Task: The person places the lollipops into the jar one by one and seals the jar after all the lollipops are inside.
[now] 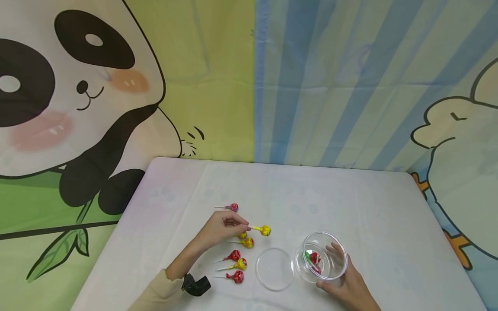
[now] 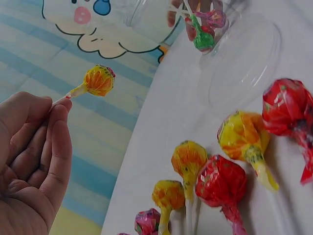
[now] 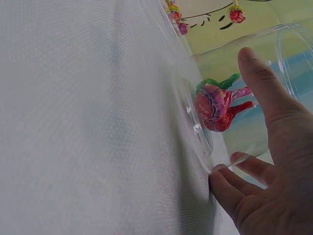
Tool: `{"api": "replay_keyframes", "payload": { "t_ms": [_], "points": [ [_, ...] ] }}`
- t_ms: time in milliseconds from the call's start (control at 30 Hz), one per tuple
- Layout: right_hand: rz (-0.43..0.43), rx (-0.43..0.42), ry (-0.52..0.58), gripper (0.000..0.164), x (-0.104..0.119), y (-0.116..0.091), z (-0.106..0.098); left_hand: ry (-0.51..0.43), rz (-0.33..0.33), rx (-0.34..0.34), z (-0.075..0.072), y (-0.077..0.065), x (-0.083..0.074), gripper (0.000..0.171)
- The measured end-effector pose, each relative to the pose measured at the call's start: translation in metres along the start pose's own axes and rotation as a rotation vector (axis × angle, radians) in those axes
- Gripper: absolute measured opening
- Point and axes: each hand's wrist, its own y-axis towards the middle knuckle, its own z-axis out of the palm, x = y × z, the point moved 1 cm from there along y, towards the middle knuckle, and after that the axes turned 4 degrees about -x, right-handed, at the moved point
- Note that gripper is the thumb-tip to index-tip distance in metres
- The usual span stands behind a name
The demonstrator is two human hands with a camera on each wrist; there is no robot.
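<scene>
By its white stick, a yellow-wrapped lollipop (image 1: 266, 230) is pinched between the thumb and fingers of my left hand (image 1: 221, 226), raised over the table. My right hand (image 1: 350, 286) grips a clear jar (image 1: 323, 242), thumb on one side and fingers on the other. The open-topped jar stands on the table and holds green, red and pink lollipops (image 3: 215, 105). Below my left hand several lollipops lie in a column: yellow (image 1: 248, 242), red (image 1: 234, 255), another yellow (image 1: 241, 264) and another red (image 1: 237, 277). A purple-red lollipop (image 1: 234, 207) lies beyond the hand.
A clear round lid (image 1: 257, 270) lies flat between the lollipop column and the jar. White cloth covers the table (image 1: 369, 207). Behind its far edge hangs a printed curtain (image 1: 218, 86) with a panda. A black strap device (image 1: 196, 285) sits at my left wrist.
</scene>
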Motion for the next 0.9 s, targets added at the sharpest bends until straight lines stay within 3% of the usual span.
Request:
{"api": "replay_keyframes", "payload": {
  "t_ms": [267,733,900],
  "points": [
    [-0.006,-0.003,0.010,0.111,0.000,-0.001,0.000,0.000,-0.025,0.052,0.012,-0.001,-0.010,0.024],
    [0.085,0.019,-0.036,0.112,0.004,-0.002,0.002,-0.126,0.064,0.169,0.052,0.003,-0.030,0.021],
    [0.107,0.026,-0.058,0.109,0.006,-0.001,0.001,-0.126,0.111,0.204,0.064,0.008,-0.037,0.015]
  ]
}}
